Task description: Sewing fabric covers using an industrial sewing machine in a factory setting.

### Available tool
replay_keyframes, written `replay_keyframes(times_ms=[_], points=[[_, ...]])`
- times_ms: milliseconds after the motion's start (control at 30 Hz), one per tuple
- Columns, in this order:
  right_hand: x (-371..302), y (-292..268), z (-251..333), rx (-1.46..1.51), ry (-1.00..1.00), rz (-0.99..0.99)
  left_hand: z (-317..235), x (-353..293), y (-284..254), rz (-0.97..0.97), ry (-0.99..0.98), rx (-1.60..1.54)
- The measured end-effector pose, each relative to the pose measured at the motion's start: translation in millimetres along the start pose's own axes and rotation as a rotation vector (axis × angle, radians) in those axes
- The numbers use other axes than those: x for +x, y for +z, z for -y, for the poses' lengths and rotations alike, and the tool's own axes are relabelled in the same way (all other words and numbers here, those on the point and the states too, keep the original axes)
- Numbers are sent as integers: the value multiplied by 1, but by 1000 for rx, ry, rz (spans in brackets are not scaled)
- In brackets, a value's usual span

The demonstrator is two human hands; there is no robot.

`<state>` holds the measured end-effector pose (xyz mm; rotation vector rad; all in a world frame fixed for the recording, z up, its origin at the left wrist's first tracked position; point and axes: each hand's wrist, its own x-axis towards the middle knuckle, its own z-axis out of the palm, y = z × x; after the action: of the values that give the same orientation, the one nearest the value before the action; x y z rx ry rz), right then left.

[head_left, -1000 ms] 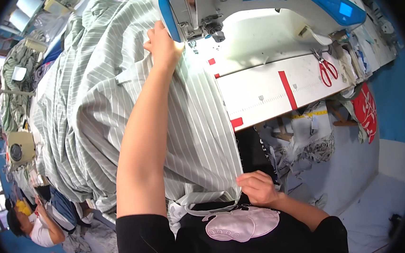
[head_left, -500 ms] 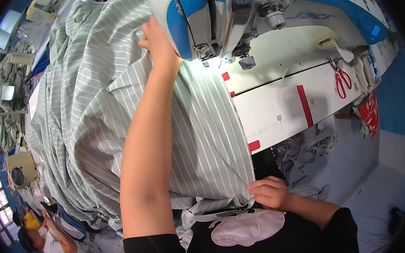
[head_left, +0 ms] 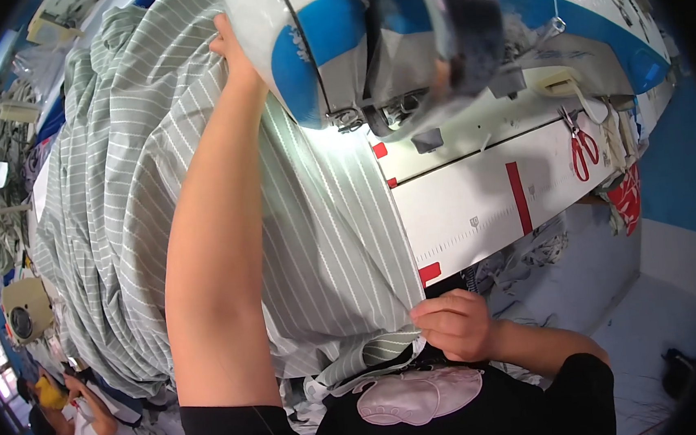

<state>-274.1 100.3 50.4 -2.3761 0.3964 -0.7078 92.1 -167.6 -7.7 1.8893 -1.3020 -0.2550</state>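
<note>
A wide grey-green fabric with white stripes passes under the lit sewing machine head and falls toward my body. My left hand reaches far forward onto the fabric, to the left of the machine head, which hides part of it. Its visible fingers look apart and rest on the cloth. Close to my body, my right hand pinches the fabric's right edge near its lower corner, with the fingers curled. The needle area is mostly hidden behind the machine head.
Red-handled scissors lie at the right of the white machine bed, which carries red tape strips. Bunched fabric spreads over the left side. Another person sits at the lower left.
In the picture, the machine head appears larger, and my left arm and the fabric sit further left. My right hand has shifted slightly up and left, still pinching the fabric edge.
</note>
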Motion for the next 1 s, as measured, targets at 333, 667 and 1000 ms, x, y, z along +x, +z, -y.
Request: replay_keyframes(times_ms=[333,667,1000], points=[[41,-13,-22,-26,-15,10,-12,26,-13,-122,24,-143],[81,-17,-43,-99,-70,21,21,79,-8,-127,172,-26],[111,-18,-63,-142,-48,74,57,123,-18,-147,317,97]])
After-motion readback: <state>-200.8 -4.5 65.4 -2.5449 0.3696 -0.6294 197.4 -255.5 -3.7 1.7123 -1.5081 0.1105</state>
